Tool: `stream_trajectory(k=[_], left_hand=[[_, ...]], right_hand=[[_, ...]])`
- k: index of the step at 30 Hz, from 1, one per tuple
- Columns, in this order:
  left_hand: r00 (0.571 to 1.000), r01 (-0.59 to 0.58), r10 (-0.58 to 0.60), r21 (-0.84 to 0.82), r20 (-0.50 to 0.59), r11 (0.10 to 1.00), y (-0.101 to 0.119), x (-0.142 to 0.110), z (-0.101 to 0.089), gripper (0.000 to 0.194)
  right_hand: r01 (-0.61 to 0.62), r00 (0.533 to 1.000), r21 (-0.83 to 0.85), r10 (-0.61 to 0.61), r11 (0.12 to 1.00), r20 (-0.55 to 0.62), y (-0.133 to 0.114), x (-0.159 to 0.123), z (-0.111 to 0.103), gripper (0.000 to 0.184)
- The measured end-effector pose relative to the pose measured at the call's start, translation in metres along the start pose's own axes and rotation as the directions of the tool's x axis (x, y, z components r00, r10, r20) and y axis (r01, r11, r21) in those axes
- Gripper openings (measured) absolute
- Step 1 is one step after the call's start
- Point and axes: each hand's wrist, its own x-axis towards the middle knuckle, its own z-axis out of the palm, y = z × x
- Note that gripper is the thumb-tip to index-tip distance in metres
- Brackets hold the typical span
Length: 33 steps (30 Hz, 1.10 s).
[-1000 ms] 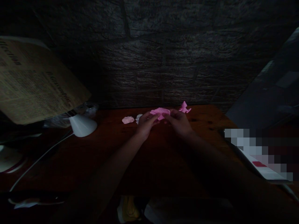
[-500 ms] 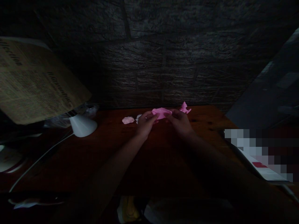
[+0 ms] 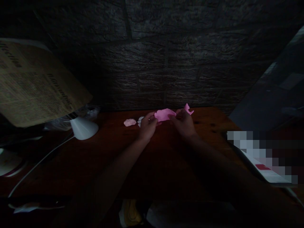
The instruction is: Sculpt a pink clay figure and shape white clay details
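Note:
A flattened sheet of pink modelling clay (image 3: 165,114) is stretched between my two hands above the wooden table. My left hand (image 3: 147,125) pinches its left end, thumb on the near side. At the right end, the fingers and thumb of my right hand (image 3: 184,123) are closed on the clay. Beyond the right hand lies another bright pink piece (image 3: 188,109) with pointed ends, partly hidden. Left of my left hand are a pale pink lump (image 3: 129,122) and a whitish piece (image 3: 140,120), the latter partly covered by the hand.
On the left stands a lamp with a white base (image 3: 84,128), a paper-like printed shade (image 3: 40,85) and a cable running forward. A dark brick wall (image 3: 152,57) rises behind the table (image 3: 152,167). At right, a white object (image 3: 263,167) is partly pixelated. The scene is dim.
The pink clay sheet now shows more of its face and looks broader. My right thumb has shifted slightly right; both hands keep hold of the clay.

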Motion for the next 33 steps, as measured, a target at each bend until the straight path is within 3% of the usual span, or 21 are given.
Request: stream_trajectory(k=[10,19,23,27,33], left_hand=[[0.999,-0.034,0.034,0.021,0.029,0.999,0.0,-0.002,0.0,0.019],[0.998,-0.032,0.032,0.01,0.053,0.999,0.003,-0.003,0.0,0.02],[0.998,-0.039,0.039,0.001,0.051,0.999,0.003,-0.003,0.001,0.021],[0.997,-0.046,0.047,-0.022,0.062,0.999,0.003,-0.003,0.001,0.021],[0.988,-0.05,0.056,-0.043,0.143,0.998,0.005,-0.006,0.002,0.025]], right_hand=[[0.073,0.988,0.003,-0.073,0.997,0.137,-0.004,-0.003,0.002,0.033],[0.03,0.965,0.106,-0.056,0.994,0.256,-0.013,-0.009,0.006,0.037],[0.016,0.964,0.127,-0.049,0.992,0.26,-0.014,-0.007,0.003,0.035],[0.088,0.961,0.147,-0.123,0.985,0.248,-0.011,-0.005,0.002,0.035],[0.156,0.976,0.122,-0.173,0.98,0.134,-0.004,-0.002,0.001,0.039]])
